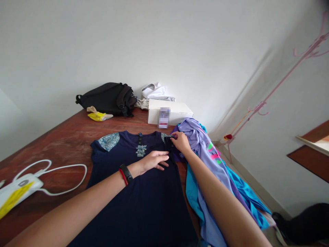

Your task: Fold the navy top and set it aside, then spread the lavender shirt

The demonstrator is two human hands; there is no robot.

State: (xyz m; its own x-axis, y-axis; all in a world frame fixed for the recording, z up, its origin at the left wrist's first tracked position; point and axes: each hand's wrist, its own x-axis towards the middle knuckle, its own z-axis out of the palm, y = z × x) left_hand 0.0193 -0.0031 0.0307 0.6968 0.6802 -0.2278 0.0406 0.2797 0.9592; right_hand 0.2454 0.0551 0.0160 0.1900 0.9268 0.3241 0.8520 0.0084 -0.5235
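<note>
A navy blue shirt [144, 195] with patterned light-blue shoulder patches lies flat on the brown wooden table [64, 144]. My left hand [154, 160] rests flat on its chest, fingers stretched out, with a black and a red band on the wrist. My right hand [181, 141] pinches the shirt's right sleeve near the shoulder. Just right of that hand lies a heap of lavender and turquoise clothes [208, 161], hanging over the table's right edge.
A white box [169, 111], a black backpack [108, 97] and white cloth [156, 91] sit at the far edge by the wall. A yellow item [97, 116] lies near the backpack. A white device with cable [20, 187] is at left. A pink coat stand [259, 108] stands right.
</note>
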